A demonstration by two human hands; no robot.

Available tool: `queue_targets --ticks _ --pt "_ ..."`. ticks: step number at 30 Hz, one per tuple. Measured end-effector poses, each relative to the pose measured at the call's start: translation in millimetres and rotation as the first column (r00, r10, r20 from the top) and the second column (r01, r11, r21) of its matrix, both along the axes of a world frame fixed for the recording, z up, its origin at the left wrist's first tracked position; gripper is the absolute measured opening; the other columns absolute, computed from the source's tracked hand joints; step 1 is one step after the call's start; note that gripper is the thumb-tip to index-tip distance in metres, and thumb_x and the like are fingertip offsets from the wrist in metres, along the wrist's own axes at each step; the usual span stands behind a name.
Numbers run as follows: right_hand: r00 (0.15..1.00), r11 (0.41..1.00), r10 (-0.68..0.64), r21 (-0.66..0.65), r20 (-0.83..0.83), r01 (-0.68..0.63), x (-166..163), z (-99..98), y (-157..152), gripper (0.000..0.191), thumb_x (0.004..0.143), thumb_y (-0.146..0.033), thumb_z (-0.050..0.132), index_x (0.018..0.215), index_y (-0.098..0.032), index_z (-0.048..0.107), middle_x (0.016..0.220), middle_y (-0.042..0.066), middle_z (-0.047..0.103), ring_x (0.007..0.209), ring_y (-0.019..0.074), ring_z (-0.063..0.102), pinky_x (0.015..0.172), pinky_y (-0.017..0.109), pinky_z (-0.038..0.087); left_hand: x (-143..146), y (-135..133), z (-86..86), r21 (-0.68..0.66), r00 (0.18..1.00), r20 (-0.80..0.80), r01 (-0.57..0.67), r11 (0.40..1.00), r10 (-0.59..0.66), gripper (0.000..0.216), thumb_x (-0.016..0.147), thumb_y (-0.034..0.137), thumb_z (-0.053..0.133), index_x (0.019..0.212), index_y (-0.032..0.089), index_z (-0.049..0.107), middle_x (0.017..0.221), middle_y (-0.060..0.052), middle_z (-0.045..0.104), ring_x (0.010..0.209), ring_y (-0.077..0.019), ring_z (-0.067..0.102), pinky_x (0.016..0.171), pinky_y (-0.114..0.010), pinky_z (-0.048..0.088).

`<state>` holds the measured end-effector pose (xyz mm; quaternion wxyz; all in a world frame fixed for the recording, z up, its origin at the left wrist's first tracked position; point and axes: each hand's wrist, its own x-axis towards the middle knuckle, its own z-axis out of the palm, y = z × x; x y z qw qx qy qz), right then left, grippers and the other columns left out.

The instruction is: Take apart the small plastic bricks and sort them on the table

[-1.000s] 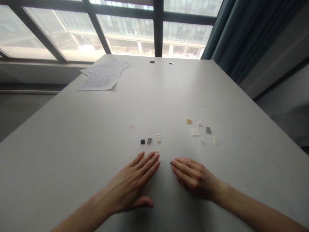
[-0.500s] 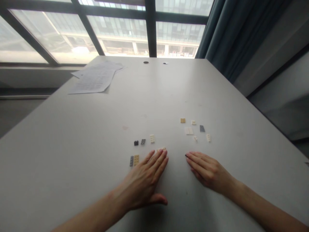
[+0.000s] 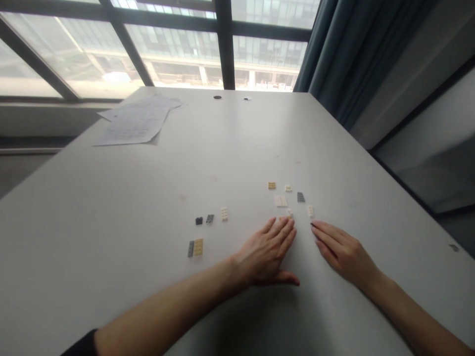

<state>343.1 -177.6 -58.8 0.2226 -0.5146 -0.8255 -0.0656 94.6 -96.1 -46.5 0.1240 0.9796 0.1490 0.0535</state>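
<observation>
My left hand (image 3: 265,252) lies palm down on the table with its fingers stretched out and thumb spread to the side. Its fingertips cover most of a tan building-block piece (image 3: 283,218). Just beyond them is a small white piece (image 3: 290,212). My right hand (image 3: 343,252) is also palm down, fingers straight and side by side. A tiny dark piece (image 3: 312,224) peeks out under its fingertips, mostly hidden. Close in front of that hand sits a white plate brick (image 3: 310,211). Farther on are a grey plate (image 3: 300,197) and flat white tiles (image 3: 281,201).
To the left lie a tan plate (image 3: 198,246), a dark grey plate (image 3: 190,248), a black brick (image 3: 199,221), a grey plate (image 3: 210,219) and a white plate (image 3: 224,214). Papers (image 3: 133,123) rest at the far left of the white table (image 3: 148,183). A curtain (image 3: 334,64) hangs right.
Both hands have slid right and slightly away across the table, and the pieces under their fingertips have moved along with them. The view has shifted a little to the right.
</observation>
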Motion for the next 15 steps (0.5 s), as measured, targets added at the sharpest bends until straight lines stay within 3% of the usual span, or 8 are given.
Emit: queue_targets --ticks 5,10,15 --pt "0.999 1.000 -0.024 0.006 -0.028 0.024 0 0.2 -1 0.035 0.091 -0.019 0.052 0.125 -0.017 0.057 0.127 0.013 0.060 0.113 0.0254 0.060 0.097 0.042 0.052 -23 -1 16.6 0.061 0.998 0.050 -0.036 0.997 0.033 0.101 0.080 0.079 0.029 0.148 0.004 0.017 0.155 -0.019 0.012 0.145 -0.0303 0.006 0.118 -0.044 0.006" --pt "0.997 0.998 -0.039 0.047 -0.061 0.042 4 -3.7 -5 0.035 0.087 -0.018 0.058 0.122 -0.017 0.059 0.125 0.013 0.061 0.110 0.0254 0.061 0.095 0.041 0.053 -113 -5 32.2 0.128 0.982 0.058 -0.185 0.974 0.179 0.105 0.077 0.080 0.031 0.150 0.009 0.004 0.156 -0.018 0.013 0.144 -0.0342 0.010 0.117 -0.050 0.011" --pt "0.995 0.999 -0.040 0.031 -0.090 0.043 2 -3.0 -3 0.028 0.086 -0.019 0.059 0.114 -0.018 0.063 0.120 0.011 0.064 0.104 0.0240 0.064 0.091 0.039 0.054 -196 -22 22.1 0.147 0.957 -0.046 -0.278 0.949 0.287 0.102 0.078 0.079 0.031 0.151 0.013 0.004 0.155 -0.017 0.017 0.142 -0.0360 0.017 0.116 -0.051 0.015"
